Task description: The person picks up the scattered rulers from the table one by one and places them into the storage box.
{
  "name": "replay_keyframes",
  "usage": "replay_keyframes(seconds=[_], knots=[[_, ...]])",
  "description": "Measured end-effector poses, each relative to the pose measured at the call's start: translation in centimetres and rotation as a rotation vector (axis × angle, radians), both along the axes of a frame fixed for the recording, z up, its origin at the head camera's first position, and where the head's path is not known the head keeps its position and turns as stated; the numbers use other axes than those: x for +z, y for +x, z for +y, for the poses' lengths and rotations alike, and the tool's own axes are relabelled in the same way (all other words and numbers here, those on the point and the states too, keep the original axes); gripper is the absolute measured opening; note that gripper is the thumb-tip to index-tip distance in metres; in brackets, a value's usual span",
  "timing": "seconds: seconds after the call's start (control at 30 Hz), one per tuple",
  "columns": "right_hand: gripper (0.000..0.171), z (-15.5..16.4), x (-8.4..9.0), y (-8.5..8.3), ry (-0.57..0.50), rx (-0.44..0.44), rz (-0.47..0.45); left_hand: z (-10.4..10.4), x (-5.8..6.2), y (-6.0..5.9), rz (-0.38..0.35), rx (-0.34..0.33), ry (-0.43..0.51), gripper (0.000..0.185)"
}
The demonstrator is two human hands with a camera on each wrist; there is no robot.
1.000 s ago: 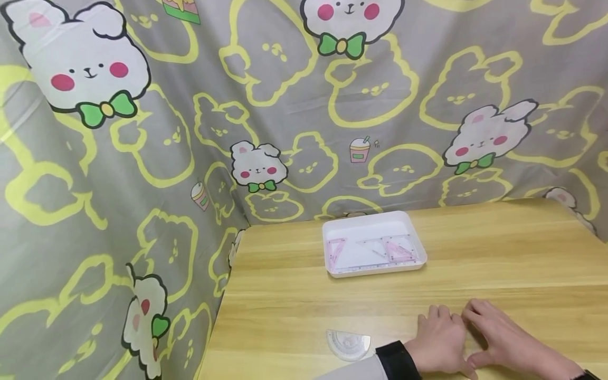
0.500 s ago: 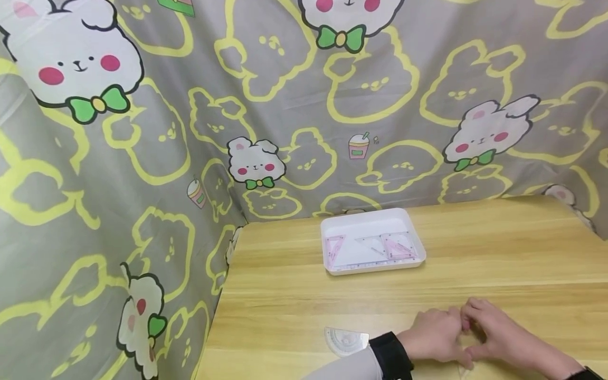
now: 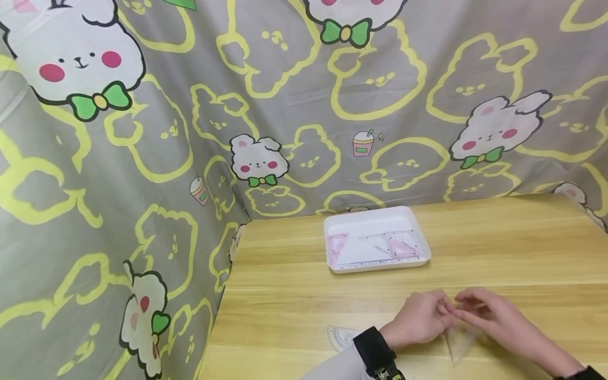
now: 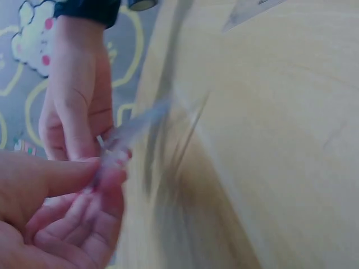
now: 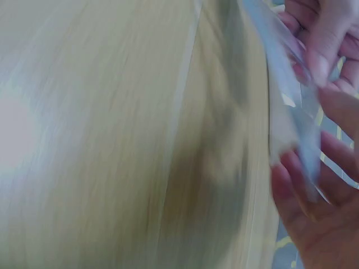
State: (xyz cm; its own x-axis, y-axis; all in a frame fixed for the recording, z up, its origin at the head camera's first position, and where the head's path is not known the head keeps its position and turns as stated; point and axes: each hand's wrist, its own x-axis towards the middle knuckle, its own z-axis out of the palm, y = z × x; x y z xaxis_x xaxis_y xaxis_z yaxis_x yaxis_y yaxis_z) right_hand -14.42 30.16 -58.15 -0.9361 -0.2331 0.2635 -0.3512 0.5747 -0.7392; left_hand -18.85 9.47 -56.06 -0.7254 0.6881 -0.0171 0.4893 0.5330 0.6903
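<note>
A clear set square point(image 3: 458, 345) is held up off the wooden table between both hands; motion blurs it in the wrist views. My left hand point(image 3: 420, 319) pinches its upper part between thumb and fingers. From the other side, my right hand point(image 3: 499, 319) holds it; in the right wrist view its thumb and curled fingers point(image 5: 286, 185) lie about the clear plastic point(image 5: 280, 67). A clear protractor point(image 3: 338, 336) lies flat left of the hands, partly covered by the left sleeve and wristband.
Farther back on the table point(image 3: 280, 279) stands a white tray point(image 3: 358, 224). Inside lie pink-marked triangles point(image 3: 401, 248), another clear triangle and a ruler point(image 3: 375, 262). Patterned grey curtain point(image 3: 285, 105) hangs along the back and left edges.
Both hands have risen off the table and moved slightly away from the body, and the set square now shows beneath them. The left forearm has shifted left, covering more of the protractor.
</note>
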Motion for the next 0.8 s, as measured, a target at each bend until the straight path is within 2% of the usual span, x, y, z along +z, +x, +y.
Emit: replay_keyframes(seconds=[0.1,0.17,0.27,0.37,0.5,0.57,0.7,0.8], knots=[[0.039,-0.8,0.4,-0.4,-0.040,-0.133,0.053,-0.3,0.2,-0.7,-0.140,0.065,0.220,0.010],[0.047,-1.4,0.7,-0.6,-0.091,-0.181,0.062,-0.6,0.2,-1.1,-0.215,0.116,0.350,0.011],[0.059,-2.6,1.0,-0.8,-0.197,-0.240,0.038,-1.0,0.2,-1.7,-0.263,0.186,0.488,0.013],[0.070,-4.2,1.3,-0.9,-0.327,-0.284,-0.032,-1.5,0.1,-2.1,-0.304,0.250,0.586,0.014],[0.071,-6.0,1.7,-1.5,-0.438,-0.321,-0.093,-2.2,0.2,-2.8,-0.318,0.315,0.664,0.013],[0.064,-6.6,1.9,-1.9,-0.441,-0.339,-0.071,-2.6,0.4,-3.3,-0.308,0.329,0.670,0.011],[0.049,-7.1,2.3,-3.4,-0.366,-0.369,0.007,-3.5,0.7,-4.7,-0.250,0.336,0.590,0.005],[0.042,-7.1,2.8,-4.9,-0.268,-0.330,0.042,-4.5,1.1,-6.1,-0.190,0.326,0.490,0.002]])
